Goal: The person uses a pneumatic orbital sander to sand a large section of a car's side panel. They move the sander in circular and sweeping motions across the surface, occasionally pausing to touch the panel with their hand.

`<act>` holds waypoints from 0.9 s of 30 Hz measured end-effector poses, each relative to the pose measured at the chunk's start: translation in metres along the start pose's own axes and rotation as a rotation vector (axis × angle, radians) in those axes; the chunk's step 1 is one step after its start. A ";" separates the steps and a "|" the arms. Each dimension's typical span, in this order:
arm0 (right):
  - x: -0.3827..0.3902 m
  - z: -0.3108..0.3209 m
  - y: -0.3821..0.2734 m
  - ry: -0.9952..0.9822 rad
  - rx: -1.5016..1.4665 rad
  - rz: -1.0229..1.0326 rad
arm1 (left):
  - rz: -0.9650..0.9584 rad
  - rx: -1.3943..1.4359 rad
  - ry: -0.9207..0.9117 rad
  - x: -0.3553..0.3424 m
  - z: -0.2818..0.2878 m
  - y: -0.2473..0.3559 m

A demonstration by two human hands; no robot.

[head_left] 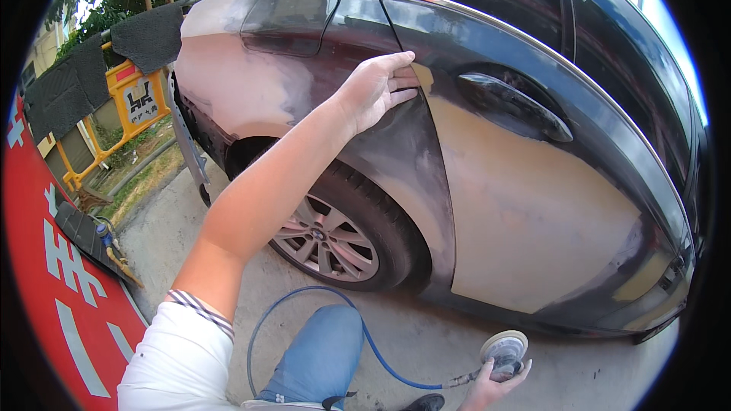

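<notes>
My left hand (377,87) lies flat on the dark rear quarter panel (396,160) of a car, fingertips at the seam with the rear door (525,213). It holds nothing. The door carries a large beige patch of sanded filler, and the panel around the fuel flap (289,23) is dull and pale. Low at the frame's bottom, my right hand (487,388) grips a round air sander (504,350) just above the concrete, pad facing up. A blue hose (381,358) runs from the sander in a loop past my knee (320,350).
The rear wheel (327,240) with a silver alloy rim sits below my forearm. The door handle (514,103) is right of my left hand. A red sign (68,297) and a yellow barrier (129,106) draped with dark mats stand at the left.
</notes>
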State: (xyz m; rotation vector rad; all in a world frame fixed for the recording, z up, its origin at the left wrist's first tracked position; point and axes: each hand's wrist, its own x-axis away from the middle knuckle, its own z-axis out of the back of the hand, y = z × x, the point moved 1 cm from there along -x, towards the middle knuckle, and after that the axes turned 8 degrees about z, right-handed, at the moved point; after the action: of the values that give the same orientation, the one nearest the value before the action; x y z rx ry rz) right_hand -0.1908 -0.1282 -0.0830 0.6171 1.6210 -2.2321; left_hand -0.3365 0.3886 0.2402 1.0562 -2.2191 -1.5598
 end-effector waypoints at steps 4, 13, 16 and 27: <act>0.001 0.010 0.002 0.037 0.082 0.036 | -0.030 0.052 0.006 0.005 -0.004 -0.002; 0.008 0.006 -0.006 0.023 0.042 0.027 | -0.198 -0.503 0.159 0.001 0.015 0.044; 0.008 -0.001 -0.009 -0.020 0.010 0.049 | -0.434 -0.615 0.220 -0.013 0.011 0.029; -0.003 -0.034 -0.030 -0.112 -0.034 0.195 | -0.472 -0.345 -0.044 -0.055 0.038 0.004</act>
State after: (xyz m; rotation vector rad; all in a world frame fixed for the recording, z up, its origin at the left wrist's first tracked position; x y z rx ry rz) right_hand -0.1973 -0.0869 -0.0656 0.6022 1.4740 -2.0573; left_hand -0.3201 0.4529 0.2394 1.5105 -1.7041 -2.0730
